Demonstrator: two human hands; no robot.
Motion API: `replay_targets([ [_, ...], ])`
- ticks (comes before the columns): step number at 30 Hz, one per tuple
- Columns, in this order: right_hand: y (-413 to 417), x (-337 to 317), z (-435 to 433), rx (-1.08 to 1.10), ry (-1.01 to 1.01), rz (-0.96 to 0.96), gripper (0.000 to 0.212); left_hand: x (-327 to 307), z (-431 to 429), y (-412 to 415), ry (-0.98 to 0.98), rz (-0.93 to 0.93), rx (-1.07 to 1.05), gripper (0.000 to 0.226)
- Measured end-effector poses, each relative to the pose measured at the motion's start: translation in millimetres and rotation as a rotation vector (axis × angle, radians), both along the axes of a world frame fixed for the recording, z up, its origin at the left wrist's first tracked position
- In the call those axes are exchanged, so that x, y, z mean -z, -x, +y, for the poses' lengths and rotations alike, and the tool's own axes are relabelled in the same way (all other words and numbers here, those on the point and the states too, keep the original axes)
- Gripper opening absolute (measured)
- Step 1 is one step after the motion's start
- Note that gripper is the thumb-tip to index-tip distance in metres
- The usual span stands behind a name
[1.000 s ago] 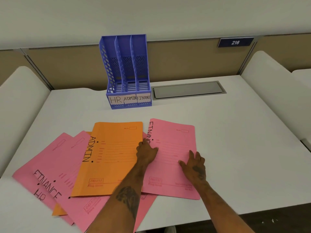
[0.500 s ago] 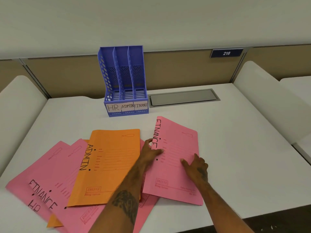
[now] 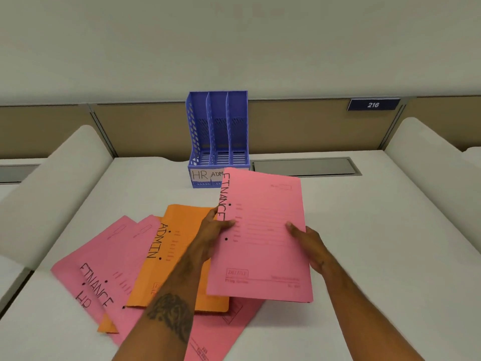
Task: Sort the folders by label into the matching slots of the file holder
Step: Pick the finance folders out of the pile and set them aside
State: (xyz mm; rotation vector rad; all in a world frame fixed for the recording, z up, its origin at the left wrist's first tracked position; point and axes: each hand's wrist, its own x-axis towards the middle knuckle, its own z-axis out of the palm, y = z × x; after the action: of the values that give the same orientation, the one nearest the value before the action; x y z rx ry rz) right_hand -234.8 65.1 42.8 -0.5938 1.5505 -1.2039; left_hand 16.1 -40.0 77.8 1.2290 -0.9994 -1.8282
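A pink folder marked FINANCE (image 3: 263,238) is lifted off the desk and tilted toward me. My left hand (image 3: 214,227) grips its left spine edge and my right hand (image 3: 307,241) holds its right edge. Behind it stands the blue three-slot file holder (image 3: 218,136), its slots showing no folders; the labels HR and ADMIN show, while the raised folder hides the third label. On the desk to the left lie an orange ADMIN folder (image 3: 179,256), another pink FINANCE folder (image 3: 114,272) and a pink HR folder (image 3: 75,287), fanned and overlapping.
A grey metal cable hatch (image 3: 304,166) is set into the white desk (image 3: 377,230) right of the holder. White curved dividers (image 3: 49,188) flank the desk on both sides. A beige partition with a plate reading 216 (image 3: 373,104) runs along the back.
Both hands have raised the pink FINANCE folder off the desk and carried it toward the file holder. The view has tilted upward.
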Motion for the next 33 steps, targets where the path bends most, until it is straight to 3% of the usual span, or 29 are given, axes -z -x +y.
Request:
replay_targets([
  [5, -21, -24, -23, -0.158, 0.127, -0.153, 0.047, -13, 2, -35, 0.046, 0.028, -0.062, 0.052],
  [12, -67, -47, -43, -0.173, 0.189, -0.085, 0.039, -21, 1, -82, 0.076, 0.059, -0.133, 0.03],
  [14, -77, -49, -47, -0.177, 0.192, -0.074, 0.038, -25, 3, -99, 0.06, 0.032, -0.176, 0.038],
  [17, -91, -49, -52, -0.166, 0.203, -0.079, 0.038, -19, 2, -141, 0.008, -0.192, -0.37, 0.049],
  [21, -110, -49, -57, -0.136, 0.211, -0.092, 0.04, 11, 11, -214, -0.044, -0.8, -0.458, 0.06],
  [23, -119, -50, -58, -0.123, 0.213, -0.097, 0.04, 23, 18, -239, -0.16, -0.993, -0.465, 0.072],
  [28, -143, -49, -59, -0.107, 0.21, -0.078, 0.042, 46, 27, -261, -0.339, -1.025, -0.427, 0.087],
  [33, -159, -49, -57, -0.095, 0.203, -0.064, 0.041, 59, 29, -271, -0.383, -1.045, -0.376, 0.079],
])
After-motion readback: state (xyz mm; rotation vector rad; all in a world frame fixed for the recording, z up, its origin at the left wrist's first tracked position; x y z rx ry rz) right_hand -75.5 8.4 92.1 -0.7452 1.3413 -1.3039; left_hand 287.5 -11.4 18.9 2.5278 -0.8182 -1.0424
